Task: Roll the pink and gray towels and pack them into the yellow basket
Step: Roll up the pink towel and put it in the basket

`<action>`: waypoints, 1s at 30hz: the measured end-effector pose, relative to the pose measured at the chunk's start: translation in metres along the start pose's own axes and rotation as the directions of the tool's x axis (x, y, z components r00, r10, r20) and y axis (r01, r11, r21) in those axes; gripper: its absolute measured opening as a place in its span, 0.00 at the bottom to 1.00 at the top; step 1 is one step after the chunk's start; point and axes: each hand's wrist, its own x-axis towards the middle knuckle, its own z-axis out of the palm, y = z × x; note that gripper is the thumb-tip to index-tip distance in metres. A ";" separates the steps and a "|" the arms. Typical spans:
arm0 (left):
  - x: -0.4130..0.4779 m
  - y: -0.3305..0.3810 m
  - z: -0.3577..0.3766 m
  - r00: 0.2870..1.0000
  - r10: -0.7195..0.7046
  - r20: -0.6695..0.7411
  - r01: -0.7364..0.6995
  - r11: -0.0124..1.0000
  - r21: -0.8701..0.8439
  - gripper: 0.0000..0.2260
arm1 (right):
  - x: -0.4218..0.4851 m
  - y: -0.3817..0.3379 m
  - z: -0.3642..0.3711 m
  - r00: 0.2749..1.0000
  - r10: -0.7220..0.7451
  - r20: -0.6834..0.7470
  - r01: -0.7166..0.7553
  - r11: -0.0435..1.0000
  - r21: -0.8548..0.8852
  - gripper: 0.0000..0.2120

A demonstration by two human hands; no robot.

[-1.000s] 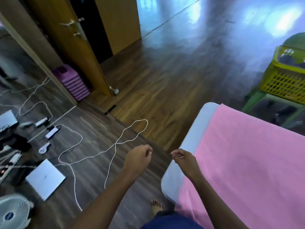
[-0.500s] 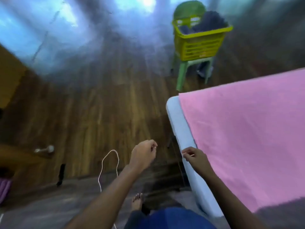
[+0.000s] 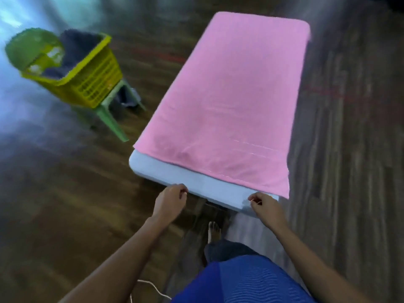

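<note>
Nearest the camera is a blue garment (image 3: pixel 240 278) across the person's lap, with a bare foot (image 3: pixel 214 231) on the floor just past it and a loop of white cord (image 3: pixel 153 288) lying to its left. The two hands are raised at the near end of the tabletop (image 3: pixel 185 179). The left hand (image 3: pixel 171 201) sits just off the near left corner, fingers curled in and thumb against forefinger, with nothing visible inside. The right hand (image 3: pixel 265 205) is over the near edge, fingers curled too; a thin pale sliver shows at its fingertips, and I cannot tell whether it is pinched.

The tabletop is white with rounded corners, and only a strip at the near end is bare. The pink towel (image 3: pixel 236 101) lies flat over the rest, reaching the far end and hanging over the right edge.

The floor (image 3: pixel 349 149) is dark wood planks with a faint reddish line to the right, and glare washes the upper left (everything there is blurred). Well off to the left of the tabletop the yellow basket (image 3: pixel 94 80) rests on a green plastic chair (image 3: pixel 109 115), with the gray towel (image 3: pixel 75 45) bunched inside it
</note>
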 end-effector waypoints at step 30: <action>0.207 -0.131 -0.042 0.826 0.500 0.260 -0.563 0.725 0.398 0.30 | 0.056 -0.021 0.043 0.927 0.026 -0.373 -0.272 0.734 -0.622 0.22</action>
